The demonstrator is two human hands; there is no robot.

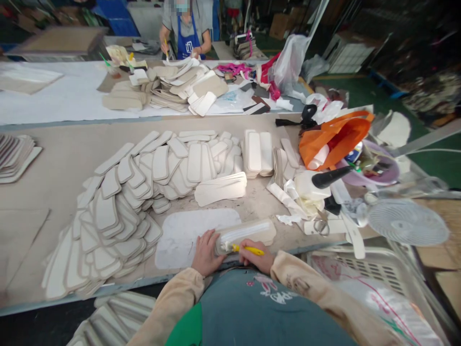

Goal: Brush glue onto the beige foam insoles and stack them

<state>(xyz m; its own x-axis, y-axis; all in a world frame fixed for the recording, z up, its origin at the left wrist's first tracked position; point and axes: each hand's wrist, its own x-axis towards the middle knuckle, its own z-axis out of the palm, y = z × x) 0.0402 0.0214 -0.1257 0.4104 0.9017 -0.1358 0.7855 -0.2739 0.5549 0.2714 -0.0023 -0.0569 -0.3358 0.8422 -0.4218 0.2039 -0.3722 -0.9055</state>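
Note:
In the head view, my right hand (256,258) is closed around the yellow handle of a brush (236,248). Its bristles touch the left part of a long, round-cornered beige panel (264,231), which has a whitish strip along its upper face. My left hand (206,253) lies with fingers stretched out at the panel's left end, partly over a white sheet (176,235). Just beyond the panel is a small fanned stack of pale strips (220,188). Many overlapping pale pieces (108,211) spread to the left and behind.
Upright stacked strips (255,151) stand behind. At right are an orange bag (333,139), a white bottle with a black nozzle (311,185), scissors (321,227) and a clear round fan-like grille (406,222). A co-worker (187,38) handles a brush across the table. A plastic crate (374,271) sits below right.

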